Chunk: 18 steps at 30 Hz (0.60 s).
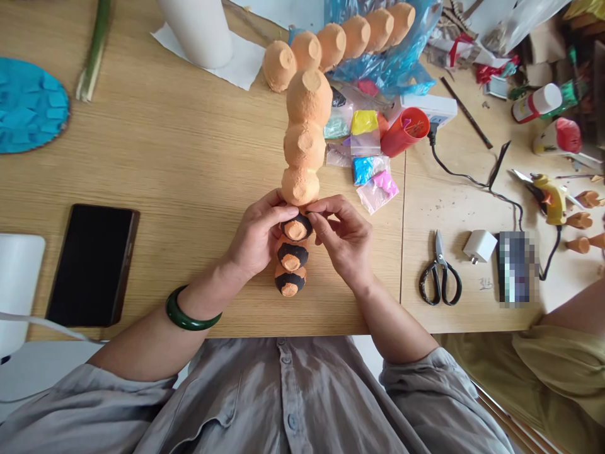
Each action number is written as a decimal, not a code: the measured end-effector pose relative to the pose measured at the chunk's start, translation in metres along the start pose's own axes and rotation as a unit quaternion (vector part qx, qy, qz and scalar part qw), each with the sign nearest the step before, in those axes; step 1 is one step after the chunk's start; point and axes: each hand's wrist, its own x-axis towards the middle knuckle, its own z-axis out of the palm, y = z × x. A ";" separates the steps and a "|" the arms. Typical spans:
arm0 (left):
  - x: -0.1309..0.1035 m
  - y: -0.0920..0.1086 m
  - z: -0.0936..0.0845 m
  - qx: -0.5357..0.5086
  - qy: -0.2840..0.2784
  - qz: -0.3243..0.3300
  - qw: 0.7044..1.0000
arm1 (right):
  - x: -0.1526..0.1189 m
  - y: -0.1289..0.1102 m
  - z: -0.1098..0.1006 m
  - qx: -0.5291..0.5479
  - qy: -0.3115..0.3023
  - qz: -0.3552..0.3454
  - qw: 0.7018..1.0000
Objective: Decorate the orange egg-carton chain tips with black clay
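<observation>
The worktop (198, 164) in front of me has one seam running down its right part. Largest on it are two orange strips, six bumps apiece. The first strip (301, 184) is in the wearer's two hands, near the middle; the second strip (332, 46) rests at the back by a blue bag (401, 66). Then I count one black phone (94, 265), one white roll (196, 31) and one blue oval (31, 107), all to the left. The left hand (250, 236) grips the first strip's side around its fourth bump, thumb on top; the right hand (347, 243) works opposite.

Over to the right there is one pair of scissors (441, 260), one red cup (399, 142) and one yellow glue gun (553, 198). A single green bangle (189, 321) rings the left forearm. Smaller again are one white charger (479, 244) and at least three packets (363, 122), yellow, blue and pink.

Least of all, three black bands (293, 248) cross the three nearest bumps; the right fingers (328, 203) pinch the end of the farthest one.
</observation>
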 end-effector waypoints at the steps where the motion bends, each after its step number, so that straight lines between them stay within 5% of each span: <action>1: 0.000 0.000 0.001 0.001 0.003 0.003 1.000 | 0.000 0.000 0.000 -0.002 -0.003 -0.003 1.000; 12: -0.002 -0.002 0.006 -0.008 0.008 0.022 1.000 | 0.001 -0.003 -0.003 0.001 -0.034 0.032 0.999; 18: -0.002 -0.002 0.005 0.011 0.010 0.017 1.000 | 0.000 -0.004 -0.005 -0.049 -0.055 -0.027 0.997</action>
